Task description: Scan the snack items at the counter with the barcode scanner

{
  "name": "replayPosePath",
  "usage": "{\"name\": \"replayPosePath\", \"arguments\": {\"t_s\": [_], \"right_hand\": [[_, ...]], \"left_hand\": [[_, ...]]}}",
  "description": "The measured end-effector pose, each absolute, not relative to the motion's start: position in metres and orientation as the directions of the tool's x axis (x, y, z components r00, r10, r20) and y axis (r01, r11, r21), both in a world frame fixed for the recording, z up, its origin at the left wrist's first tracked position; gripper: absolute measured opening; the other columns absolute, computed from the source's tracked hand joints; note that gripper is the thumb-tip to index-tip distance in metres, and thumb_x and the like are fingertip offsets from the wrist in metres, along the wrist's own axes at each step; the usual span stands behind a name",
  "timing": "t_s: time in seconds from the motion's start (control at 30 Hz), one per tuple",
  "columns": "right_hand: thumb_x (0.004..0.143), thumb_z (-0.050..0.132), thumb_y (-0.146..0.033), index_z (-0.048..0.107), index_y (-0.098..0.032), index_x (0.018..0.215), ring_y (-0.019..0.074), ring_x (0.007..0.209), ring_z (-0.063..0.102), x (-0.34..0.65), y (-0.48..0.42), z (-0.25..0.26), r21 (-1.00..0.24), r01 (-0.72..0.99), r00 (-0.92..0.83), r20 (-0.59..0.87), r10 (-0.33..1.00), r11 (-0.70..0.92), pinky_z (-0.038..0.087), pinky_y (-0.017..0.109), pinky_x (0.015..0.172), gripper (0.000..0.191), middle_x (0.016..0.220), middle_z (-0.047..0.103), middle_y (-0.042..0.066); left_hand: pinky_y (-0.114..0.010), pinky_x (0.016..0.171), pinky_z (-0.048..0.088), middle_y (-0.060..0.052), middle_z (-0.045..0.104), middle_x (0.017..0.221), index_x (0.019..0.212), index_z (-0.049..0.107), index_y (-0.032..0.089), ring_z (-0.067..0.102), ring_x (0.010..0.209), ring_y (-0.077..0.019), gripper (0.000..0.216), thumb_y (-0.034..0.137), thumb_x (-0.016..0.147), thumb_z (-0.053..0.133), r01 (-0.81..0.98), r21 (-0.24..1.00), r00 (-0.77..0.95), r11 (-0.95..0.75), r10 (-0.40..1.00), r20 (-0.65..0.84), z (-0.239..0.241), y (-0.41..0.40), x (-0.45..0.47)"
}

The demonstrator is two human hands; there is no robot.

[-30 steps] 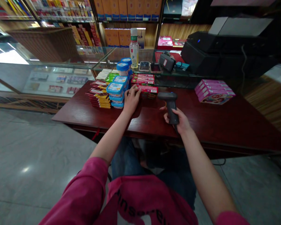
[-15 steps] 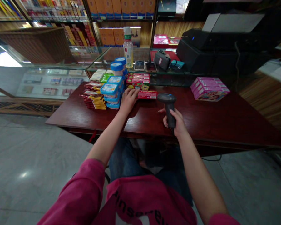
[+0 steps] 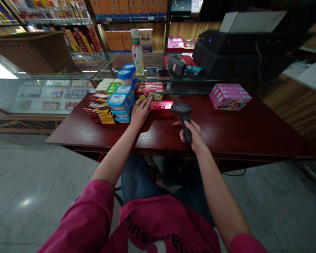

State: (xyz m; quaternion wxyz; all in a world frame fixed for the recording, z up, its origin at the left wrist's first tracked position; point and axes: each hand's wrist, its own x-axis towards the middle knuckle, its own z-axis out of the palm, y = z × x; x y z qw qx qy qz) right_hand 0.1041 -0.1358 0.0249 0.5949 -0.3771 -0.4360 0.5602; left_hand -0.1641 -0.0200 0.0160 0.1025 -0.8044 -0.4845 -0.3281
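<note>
My right hand (image 3: pixel 193 135) is wrapped round the handle of a black barcode scanner (image 3: pixel 183 109), held above the counter. The scanner's head faces the right end of a flat red box (image 3: pixel 162 105), where a bright patch of light falls. My left hand (image 3: pixel 140 111) grips the left end of this box, fingers closed over it and partly hiding it. Just behind lies a stack of red and green boxes (image 3: pixel 150 90). Left of my left hand stand blue-lidded tubs (image 3: pixel 118 101), piled up, beside a stack of red and yellow packets (image 3: pixel 101 110).
A pile of pink-purple boxes (image 3: pixel 230 96) sits on the right of the dark wooden counter (image 3: pixel 158 135). Along the glass ledge stand a bottle (image 3: pixel 137 56), two phones and a black device (image 3: pixel 176 66). Black machines (image 3: pixel 242 52) fill the back right; a wicker basket (image 3: pixel 34 52) is at left.
A bright patch now shows on the red box's right end in front of the scanner. The whole view has shifted slightly; both hands keep their holds.
</note>
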Motion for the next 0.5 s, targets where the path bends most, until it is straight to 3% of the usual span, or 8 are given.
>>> {"name": "replayPosePath", "arguments": {"t_s": [0.1,0.27,0.4,0.5], "right_hand": [[0.079,0.081,-0.053,0.068,-0.023,0.092,0.0093,0.037,0.055,0.113,-0.138,0.024,-0.924,-0.360,0.064,0.115,0.991,0.130,0.036,0.024,0.032,0.035,0.102,0.084,0.005],[0.080,0.078,-0.054,0.070,-0.023,0.095,0.0089,0.037,0.054,0.163,-0.143,0.024,-0.918,-0.333,0.237,0.137,0.962,0.213,0.036,0.024,0.033,0.035,0.103,0.083,0.006],[0.077,0.079,-0.053,0.068,-0.023,0.094,0.0086,0.038,0.053,0.226,-0.147,0.023,-0.914,-0.265,0.465,0.159,0.871,0.308,0.038,0.025,0.035,0.036,0.096,0.083,0.004],[0.076,0.079,-0.055,0.066,-0.024,0.094,0.0086,0.038,0.052,0.267,-0.152,0.017,-0.891,-0.243,0.611,0.166,0.774,0.383,0.038,0.025,0.036,0.038,0.092,0.081,0.002]], "left_hand": [[-0.047,0.118,0.047,-0.013,0.060,0.156,0.150,0.060,0.023,0.056,0.136,-0.0305,0.048,0.028,0.103,0.059,0.820,0.167,0.306,-0.547,0.666,0.680,0.018,-0.025,-0.164],[-0.046,0.111,0.054,-0.011,0.074,0.134,0.129,0.074,0.024,0.065,0.125,-0.0268,0.030,0.036,0.104,0.061,0.736,0.173,0.332,-0.654,0.571,0.751,0.023,-0.032,-0.142],[-0.045,0.110,0.057,-0.009,0.074,0.136,0.132,0.073,0.027,0.067,0.125,-0.0250,0.031,0.035,0.106,0.058,0.637,0.135,0.464,-0.759,0.517,0.719,0.027,-0.025,-0.088],[-0.044,0.118,0.053,-0.009,0.066,0.150,0.145,0.065,0.026,0.061,0.139,-0.0231,0.039,0.031,0.107,0.055,0.506,0.077,0.624,-0.859,0.426,0.656,0.030,-0.020,-0.030]]}}
